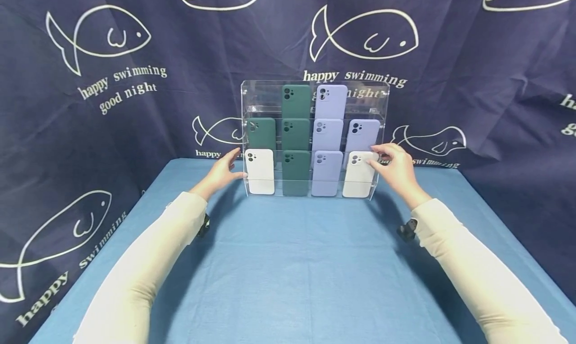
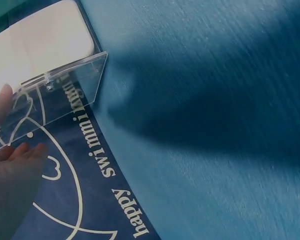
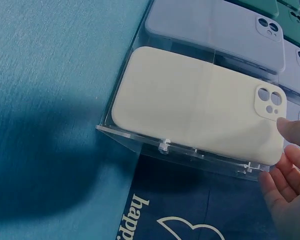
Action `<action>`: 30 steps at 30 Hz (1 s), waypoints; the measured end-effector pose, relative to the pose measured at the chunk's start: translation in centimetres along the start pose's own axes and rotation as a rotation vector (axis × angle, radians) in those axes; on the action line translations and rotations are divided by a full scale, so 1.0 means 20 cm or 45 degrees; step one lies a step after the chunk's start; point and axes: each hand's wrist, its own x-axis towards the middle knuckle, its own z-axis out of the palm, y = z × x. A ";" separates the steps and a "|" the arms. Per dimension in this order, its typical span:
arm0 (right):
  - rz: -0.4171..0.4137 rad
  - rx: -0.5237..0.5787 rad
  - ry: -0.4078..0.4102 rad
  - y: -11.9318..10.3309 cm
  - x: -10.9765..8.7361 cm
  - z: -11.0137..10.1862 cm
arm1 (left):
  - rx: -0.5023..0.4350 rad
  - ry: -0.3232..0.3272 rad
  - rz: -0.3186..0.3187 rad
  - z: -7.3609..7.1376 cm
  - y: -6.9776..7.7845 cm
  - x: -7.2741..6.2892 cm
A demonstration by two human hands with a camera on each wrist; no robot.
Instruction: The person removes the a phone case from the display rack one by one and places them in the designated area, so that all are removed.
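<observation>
Here we take the head view as a clock face, twelve pointing up the picture, and find the right white case [image 1: 357, 179] in the bottom row of the transparent stand [image 1: 265, 95], at about four o'clock from the stand's middle. From the right hand [image 1: 398, 167] that case lies toward nine o'clock, a touch below level, and its long axis runs nearly from twelve to six, so the hand meets it from the side, across its length. We see the right hand pinching the case's one o'clock corner, thumb on the face beside the camera cutout and fingers at the edge; how far they reach behind we cannot tell. The case's lower end sits behind the stand's front lip, with the lilac case [image 1: 326, 171] just beside it at nine o'clock. The left hand [image 1: 219, 172] is well apart from all this, across the stand: its fingers are spread and hold no case, and its thumb is at the stand's edge, though we cannot be sure how firmly it touches. Nearest to it, at three o'clock, stands the left white case [image 1: 260, 170], also upright. Clearly, the right hand is the nearer one to the right white case.
</observation>
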 end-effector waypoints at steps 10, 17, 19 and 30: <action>0.058 0.022 0.050 0.02 -0.03 0.02 | -0.063 -0.011 -0.026 0.02 0.01 0.01; 0.135 0.048 0.056 0.04 -0.06 0.02 | -0.197 -0.031 -0.030 0.02 0.02 0.00; 0.173 0.047 0.042 0.05 -0.06 0.02 | -0.217 -0.038 -0.043 0.02 0.01 0.00; 0.406 0.097 -0.012 0.04 -0.08 0.01 | -0.335 -0.101 -0.107 0.05 -0.02 0.02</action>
